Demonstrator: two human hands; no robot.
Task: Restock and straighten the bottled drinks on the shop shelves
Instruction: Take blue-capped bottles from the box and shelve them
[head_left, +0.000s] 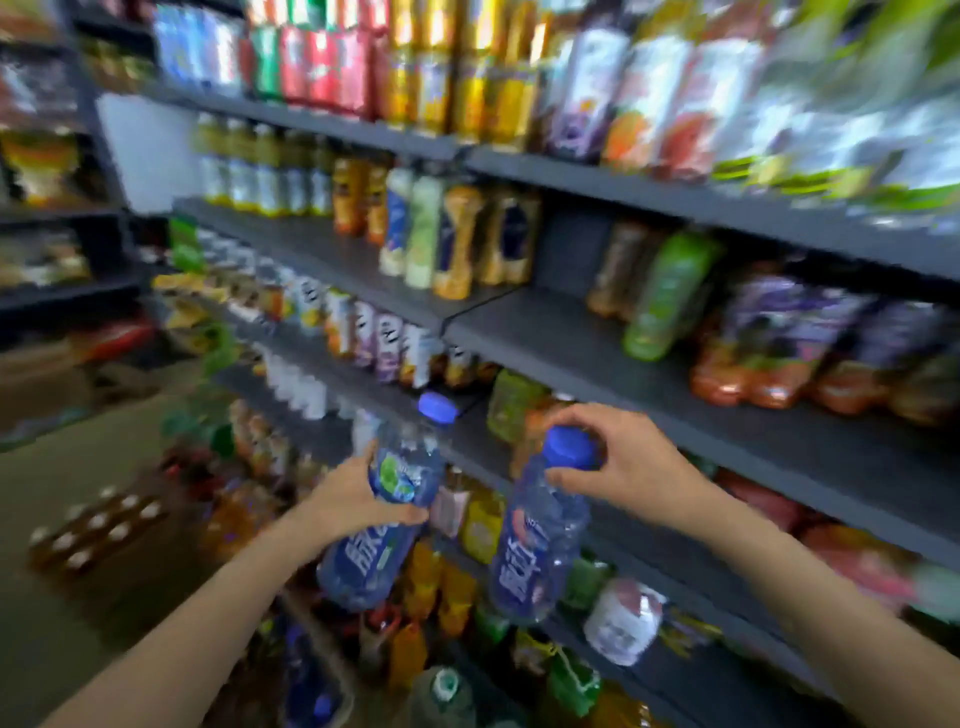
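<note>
Fingers (566, 475) of the right hand (623, 467) pinch the blue cap of one blue bottle (540, 540), lower centre, likely for lifting it shelfward; the left hand (353, 493) wraps the neck of another blue bottle (379, 525) beside it; both forearms reach up-frame toward the dark shelf (597, 343) beyond.

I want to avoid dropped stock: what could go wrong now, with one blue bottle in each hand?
1. The right hand grips its blue bottle only near the cap; it may swing or slip.
2. The left hand holds the other blue bottle tilted; placing it could topple the shelf bottles just beyond it.
</note>
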